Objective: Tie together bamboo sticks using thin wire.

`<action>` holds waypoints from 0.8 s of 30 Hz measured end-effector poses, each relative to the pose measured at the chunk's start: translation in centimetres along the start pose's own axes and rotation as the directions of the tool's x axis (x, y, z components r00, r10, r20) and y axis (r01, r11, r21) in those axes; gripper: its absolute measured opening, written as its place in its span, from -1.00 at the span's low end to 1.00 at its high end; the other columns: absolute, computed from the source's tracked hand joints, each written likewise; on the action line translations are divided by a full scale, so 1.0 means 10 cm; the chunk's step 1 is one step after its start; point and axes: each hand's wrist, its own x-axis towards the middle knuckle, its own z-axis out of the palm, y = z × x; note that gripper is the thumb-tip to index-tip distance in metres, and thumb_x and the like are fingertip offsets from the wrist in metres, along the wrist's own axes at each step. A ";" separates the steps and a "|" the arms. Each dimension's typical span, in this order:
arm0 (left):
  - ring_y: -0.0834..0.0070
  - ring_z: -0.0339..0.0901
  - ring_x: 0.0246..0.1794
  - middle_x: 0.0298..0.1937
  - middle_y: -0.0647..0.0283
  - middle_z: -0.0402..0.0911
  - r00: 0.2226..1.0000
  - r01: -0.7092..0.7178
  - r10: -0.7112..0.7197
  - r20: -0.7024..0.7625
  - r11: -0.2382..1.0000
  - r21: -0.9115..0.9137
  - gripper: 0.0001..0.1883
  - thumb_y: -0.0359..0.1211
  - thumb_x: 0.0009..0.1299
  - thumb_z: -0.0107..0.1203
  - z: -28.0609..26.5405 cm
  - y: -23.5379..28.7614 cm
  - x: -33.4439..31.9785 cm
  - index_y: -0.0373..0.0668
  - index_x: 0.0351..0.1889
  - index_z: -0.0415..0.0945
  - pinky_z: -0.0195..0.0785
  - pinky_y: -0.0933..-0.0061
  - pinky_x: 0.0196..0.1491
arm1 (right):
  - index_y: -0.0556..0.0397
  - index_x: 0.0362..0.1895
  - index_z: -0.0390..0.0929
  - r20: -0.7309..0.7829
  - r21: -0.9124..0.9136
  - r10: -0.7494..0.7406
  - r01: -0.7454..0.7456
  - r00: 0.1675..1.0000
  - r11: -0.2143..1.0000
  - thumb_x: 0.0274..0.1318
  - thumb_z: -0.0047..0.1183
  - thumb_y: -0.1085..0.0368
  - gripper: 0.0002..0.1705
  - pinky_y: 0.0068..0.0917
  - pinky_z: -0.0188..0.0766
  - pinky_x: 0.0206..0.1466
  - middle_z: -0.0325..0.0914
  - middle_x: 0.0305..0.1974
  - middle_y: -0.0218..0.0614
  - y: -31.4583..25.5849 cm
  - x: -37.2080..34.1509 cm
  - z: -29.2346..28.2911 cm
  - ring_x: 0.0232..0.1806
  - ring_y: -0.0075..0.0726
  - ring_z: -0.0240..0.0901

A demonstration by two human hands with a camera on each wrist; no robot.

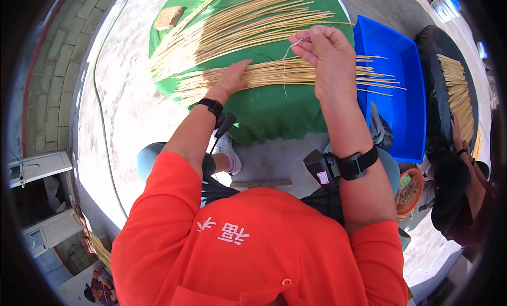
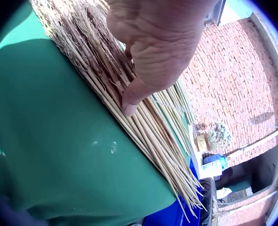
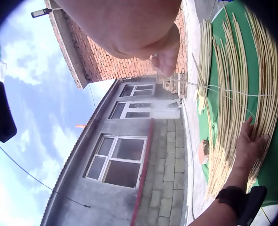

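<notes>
In the head view my left hand (image 1: 232, 78) rests across the near bundle of stalks (image 1: 274, 73), its thumb (image 2: 131, 104) pressing on them in the left wrist view. The right wrist view shows that hand (image 3: 249, 147) with fingers spread over the bundle (image 3: 270, 94). Raised above the bundle's right part, my right hand (image 1: 332, 58) pinches a thin white string (image 1: 285, 68), which hangs down across the stalks. In the right wrist view the string (image 3: 223, 89) runs from my fingers over the stalks. More loose stalks (image 1: 237, 29) lie on the green cloth (image 1: 264, 108).
A brick piece (image 1: 169, 17) sits at the table's far left. Right of the table stands a blue tray (image 1: 396, 95), with stalk tips over its edge. Beyond it another person's arm (image 1: 477, 190) reaches to a dark table with stalks (image 1: 457, 89). An orange bowl (image 1: 410, 192) stands below.
</notes>
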 end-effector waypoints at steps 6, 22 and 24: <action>0.20 0.45 -0.13 -0.17 0.13 0.51 0.988 0.030 -0.043 -0.148 0.996 -0.083 -0.54 -0.54 -0.06 0.23 0.17 -0.18 0.15 -0.12 -0.13 0.49 0.31 0.35 -0.04 | 0.23 -0.31 0.36 -0.002 -0.022 0.019 -0.019 1.000 1.000 0.17 -0.13 0.34 -0.83 -0.52 0.51 -0.24 0.49 -0.35 -0.12 -0.01 0.00 -0.02 -0.30 -0.29 0.52; 0.23 0.28 0.05 -0.09 0.13 0.40 0.873 -0.101 0.292 -0.391 0.892 0.440 -0.61 -0.21 0.15 0.11 0.47 0.08 -0.15 -0.24 -0.17 0.32 -0.03 0.07 0.20 | 0.22 -0.33 0.35 0.004 0.040 -0.002 0.002 1.000 0.999 0.16 -0.13 0.35 -0.85 -0.51 0.49 -0.26 0.49 -0.38 -0.15 -0.01 0.00 -0.03 -0.34 -0.31 0.50; 0.26 0.30 0.01 -0.15 0.12 0.41 0.863 -0.134 0.346 -0.369 0.860 0.493 -0.56 -0.13 0.14 0.12 0.43 0.07 -0.12 -0.24 -0.17 0.30 -0.02 0.11 0.19 | 0.23 -0.34 0.33 -0.001 0.056 -0.001 0.001 1.000 0.998 0.16 -0.14 0.37 -0.87 -0.53 0.48 -0.29 0.48 -0.40 -0.15 -0.01 0.04 -0.03 -0.38 -0.34 0.49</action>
